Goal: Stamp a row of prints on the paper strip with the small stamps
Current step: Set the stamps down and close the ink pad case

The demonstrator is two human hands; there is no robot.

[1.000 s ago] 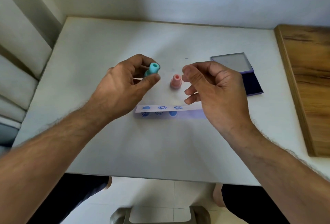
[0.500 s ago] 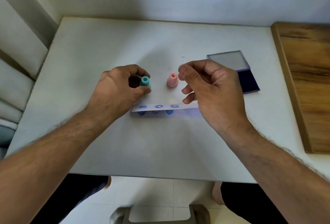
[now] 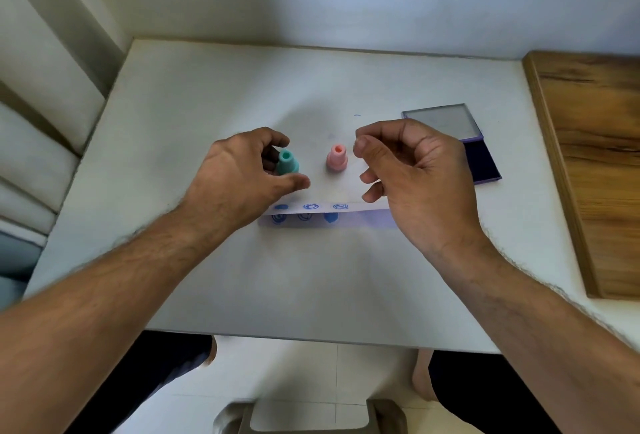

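Observation:
A teal stamp (image 3: 287, 161) stands upright on the white table (image 3: 311, 277). My left hand (image 3: 239, 177) curves loosely around it, fingers behind and thumb just in front, apart from it. To its right a pink stamp (image 3: 336, 158) stands upright and untouched. My right hand (image 3: 419, 177) hovers to the right of the pink stamp, its fingers curled and thumb against forefinger, with nothing seen in them. The white paper strip (image 3: 360, 206) lies in front of both stamps, showing three blue prints in a row and further blue marks just below. Its right end is hidden under my right hand.
An open ink pad (image 3: 483, 163) with a dark blue surface and raised grey lid sits behind my right hand. A wooden board (image 3: 595, 156) borders the table's right side. A wall runs along the back, cushions along the left.
My left hand has lowered the teal stamp onto the table left of the pink one and loosened its grip. My right hand has stayed in place.

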